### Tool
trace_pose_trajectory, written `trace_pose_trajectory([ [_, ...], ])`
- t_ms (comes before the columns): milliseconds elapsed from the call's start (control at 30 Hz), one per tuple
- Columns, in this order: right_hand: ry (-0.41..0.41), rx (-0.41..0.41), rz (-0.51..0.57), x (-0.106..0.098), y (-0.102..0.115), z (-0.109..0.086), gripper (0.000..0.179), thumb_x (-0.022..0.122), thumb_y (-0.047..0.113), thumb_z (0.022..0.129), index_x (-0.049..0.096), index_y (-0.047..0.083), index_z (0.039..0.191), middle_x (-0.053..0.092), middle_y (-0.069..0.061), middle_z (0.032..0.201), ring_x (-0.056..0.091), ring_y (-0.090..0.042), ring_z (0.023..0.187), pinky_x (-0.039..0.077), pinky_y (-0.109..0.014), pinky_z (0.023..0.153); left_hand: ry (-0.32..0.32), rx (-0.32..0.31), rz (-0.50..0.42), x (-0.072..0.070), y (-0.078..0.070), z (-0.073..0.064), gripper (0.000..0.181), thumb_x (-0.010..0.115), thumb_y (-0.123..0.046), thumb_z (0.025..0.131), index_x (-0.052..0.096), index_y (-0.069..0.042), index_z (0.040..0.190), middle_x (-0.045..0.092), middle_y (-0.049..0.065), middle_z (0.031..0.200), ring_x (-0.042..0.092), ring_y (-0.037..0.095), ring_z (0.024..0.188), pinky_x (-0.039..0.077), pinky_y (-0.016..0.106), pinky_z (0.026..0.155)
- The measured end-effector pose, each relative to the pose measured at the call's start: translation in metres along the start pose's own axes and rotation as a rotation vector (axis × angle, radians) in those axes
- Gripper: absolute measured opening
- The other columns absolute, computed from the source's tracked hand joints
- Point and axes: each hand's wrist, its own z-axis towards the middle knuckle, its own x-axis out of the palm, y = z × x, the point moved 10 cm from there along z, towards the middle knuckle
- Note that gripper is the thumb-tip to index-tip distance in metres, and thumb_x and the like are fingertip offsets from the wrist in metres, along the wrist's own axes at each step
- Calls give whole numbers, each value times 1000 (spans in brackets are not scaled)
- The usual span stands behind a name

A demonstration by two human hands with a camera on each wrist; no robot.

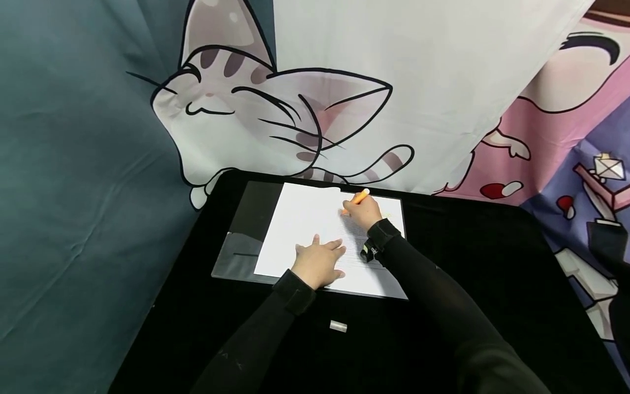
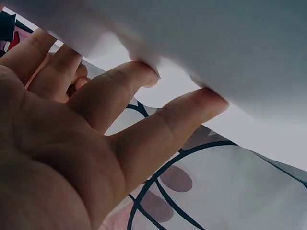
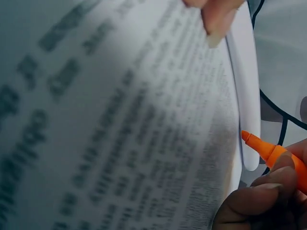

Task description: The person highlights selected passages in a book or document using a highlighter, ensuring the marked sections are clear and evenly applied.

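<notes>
An orange highlighter point(image 1: 361, 196) is gripped by my right hand point(image 1: 363, 212), its tip at the upper part of a printed page point(image 1: 356, 235). In the right wrist view the uncapped orange tip of the highlighter point(image 3: 261, 146) shows near the page's edge, fingers and thumb pinching the barrel. My left hand point(image 1: 317, 264) rests on the paper with fingers spread, across the inner side of the printed page and a blank white page point(image 1: 290, 224). Seen from the left wrist, its fingertips point(image 2: 211, 101) touch the white paper. Faint yellowish marking shows near the right hand.
Beneath the pages lies a dark, glossy flat sheet or folder point(image 1: 236, 260), sticking out on the left. A small whitish cylinder-like piece point(image 1: 338, 326) lies on the black table point(image 1: 467, 235) nearer to me. Behind the table hangs a cartoon-cat cloth point(image 1: 236, 131).
</notes>
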Motion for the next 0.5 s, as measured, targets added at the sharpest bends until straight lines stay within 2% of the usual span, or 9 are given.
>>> trace_pose_trajectory([
  [67, 1, 16, 17, 1, -4, 2, 28, 68, 24, 111, 62, 14, 85, 63, 2, 74, 53, -18, 67, 42, -31, 64, 2, 1, 7, -3, -1, -2, 70, 82, -59, 101, 64, -32, 163, 54, -11, 176, 55, 52, 158, 52, 88, 108],
  [133, -2, 23, 28, 2, -6, 3, 28, 69, 24, 110, 63, 14, 84, 64, 3, 72, 53, -18, 65, 42, -30, 63, 13, -3, 11, -12, -5, -8, 69, 81, -57, 102, 64, -31, 164, 54, -11, 177, 55, 51, 158, 53, 86, 110],
  [233, -9, 23, 27, 3, -7, 5, 29, 70, 25, 110, 64, 15, 83, 63, 4, 70, 51, -16, 64, 42, -29, 62, 1, 1, 14, -14, -6, -10, 68, 81, -56, 102, 65, -30, 163, 56, -10, 176, 57, 51, 157, 54, 85, 109],
  [367, -12, 19, 26, 3, -6, 4, 29, 70, 25, 109, 64, 15, 83, 61, 4, 70, 52, -15, 65, 43, -28, 63, -9, 5, 7, -6, -5, -5, 69, 82, -56, 101, 65, -30, 163, 55, -10, 176, 56, 52, 158, 53, 87, 109],
  [500, -8, -7, -17, 2, -2, 3, 30, 69, 25, 110, 62, 15, 82, 60, 4, 69, 52, -15, 64, 43, -29, 64, -22, 12, -9, 8, 2, 5, 71, 83, -58, 100, 64, -31, 164, 53, -11, 177, 54, 54, 158, 50, 91, 106],
])
